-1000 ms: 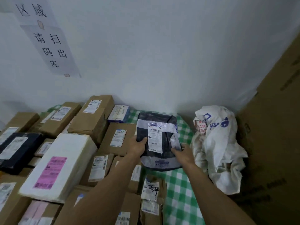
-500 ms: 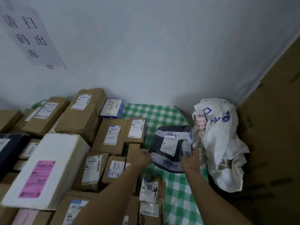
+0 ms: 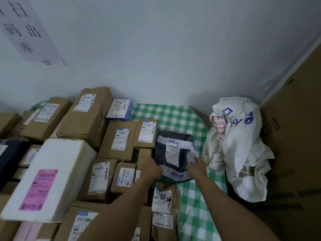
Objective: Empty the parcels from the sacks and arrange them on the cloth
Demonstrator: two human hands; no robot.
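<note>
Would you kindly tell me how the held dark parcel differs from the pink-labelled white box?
The dark parcel is a soft, wrinkled bag; the white box is rigid and bigger. The dark parcel's label is white, the white box's pink. Left hand and right hand grip the dark parcel; the white box sits untouched.

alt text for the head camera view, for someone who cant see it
A left hand and a right hand hold the near edge of a dark plastic parcel on a green checked cloth. Labelled cardboard boxes crowd its left; a crumpled white sack slumps on its right.
</note>
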